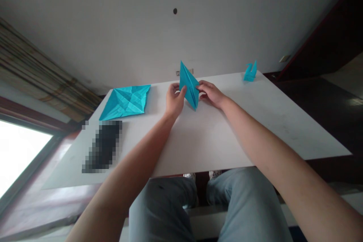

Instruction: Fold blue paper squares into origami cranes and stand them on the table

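A blue sheet of paper folded into a long diamond (188,84) is held up above the middle of the white table, one point up and one down. My left hand (176,98) grips its left side, thumb on the near face and fingers behind. At its right corner, my right hand (211,92) pinches the edge between thumb and fingers. A slit between folded layers runs down the lower half of the diamond. The fingertips behind the paper are hidden.
On the white table (195,140), a creased blue paper sheet (127,100) lies at the left. A dark pixelated object (104,147) is nearer me. A small blue origami bird (250,73) stands at the far right. A wall rises behind the table.
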